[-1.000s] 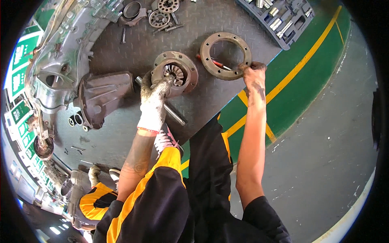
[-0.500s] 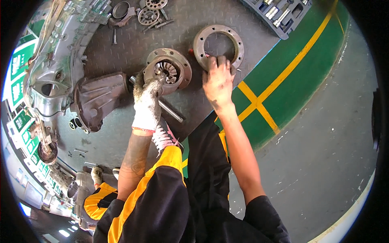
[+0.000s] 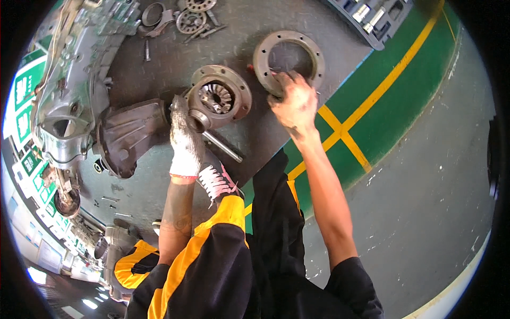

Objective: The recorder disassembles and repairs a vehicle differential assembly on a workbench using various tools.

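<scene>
A differential case (image 3: 239, 93) with a drilled flange stands on the dark metal plate, bevel gears (image 3: 217, 99) showing in its opening. My left hand (image 3: 186, 135), in a white knitted glove, is closed against the case's left side beside its round hub (image 3: 200, 120); its thumb is hidden. My bare right hand (image 3: 296, 103) has its fingers curled over the near edge of a flat steel ring (image 3: 260, 56) with bolt holes. Something red (image 3: 250, 67) shows at the ring's left edge. Below the case lies a metal bar (image 3: 223, 146).
At left stand a ribbed housing (image 3: 133, 130) and a large gearbox casing (image 3: 71, 101). Small rings and bolts (image 3: 192, 22) lie at the back; a socket tray (image 3: 366, 21) is at back right. My shoe (image 3: 215, 178) is close below the bar. Another person's trouser leg (image 3: 127, 268) shows lower left.
My left hand has drawn back from the case's opening to its left side, uncovering the gears and hub. My right hand has shifted slightly right and its wrist has turned.
</scene>
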A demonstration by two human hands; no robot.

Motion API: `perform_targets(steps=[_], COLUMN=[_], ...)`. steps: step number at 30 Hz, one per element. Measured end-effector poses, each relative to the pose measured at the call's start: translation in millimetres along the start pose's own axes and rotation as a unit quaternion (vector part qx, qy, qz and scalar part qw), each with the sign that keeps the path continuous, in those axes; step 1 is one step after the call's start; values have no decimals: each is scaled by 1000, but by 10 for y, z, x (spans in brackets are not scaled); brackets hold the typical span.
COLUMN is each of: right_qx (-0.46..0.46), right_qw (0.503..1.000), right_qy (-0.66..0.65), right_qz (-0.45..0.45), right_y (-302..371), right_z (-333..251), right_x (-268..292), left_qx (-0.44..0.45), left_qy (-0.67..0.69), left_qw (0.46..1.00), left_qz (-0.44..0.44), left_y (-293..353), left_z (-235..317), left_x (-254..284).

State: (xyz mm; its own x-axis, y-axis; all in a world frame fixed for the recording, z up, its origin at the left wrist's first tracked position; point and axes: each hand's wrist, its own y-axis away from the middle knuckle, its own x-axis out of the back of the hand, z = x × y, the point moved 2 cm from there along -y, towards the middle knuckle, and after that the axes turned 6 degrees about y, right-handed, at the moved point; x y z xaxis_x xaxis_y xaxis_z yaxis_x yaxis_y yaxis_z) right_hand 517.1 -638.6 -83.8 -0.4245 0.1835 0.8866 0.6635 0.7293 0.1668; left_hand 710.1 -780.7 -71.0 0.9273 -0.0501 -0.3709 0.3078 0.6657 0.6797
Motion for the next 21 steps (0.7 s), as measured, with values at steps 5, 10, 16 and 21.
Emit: perform_targets(steps=[5,10,16,21], right_qx=[5,-8,384,497], right_qw=[984,978,923,861], right_qy=[-127,-203,7,-40], right_qz=[121,57,29,98], right_y=[-209,-41,775,958], right_z=[-52,-401,-1204,-1169], right_x=[590,1404,1490,1206], left_qx=[-150,-407,205,206], left_qy=[-268,-407,115,-59], left_qw=[952,815,968,975], left_qz=[-12,-63,-93,-54], left_y=[180,628,979,1194], left_z=[249,854,784,640], left_x=[247,-164,-411,-164])
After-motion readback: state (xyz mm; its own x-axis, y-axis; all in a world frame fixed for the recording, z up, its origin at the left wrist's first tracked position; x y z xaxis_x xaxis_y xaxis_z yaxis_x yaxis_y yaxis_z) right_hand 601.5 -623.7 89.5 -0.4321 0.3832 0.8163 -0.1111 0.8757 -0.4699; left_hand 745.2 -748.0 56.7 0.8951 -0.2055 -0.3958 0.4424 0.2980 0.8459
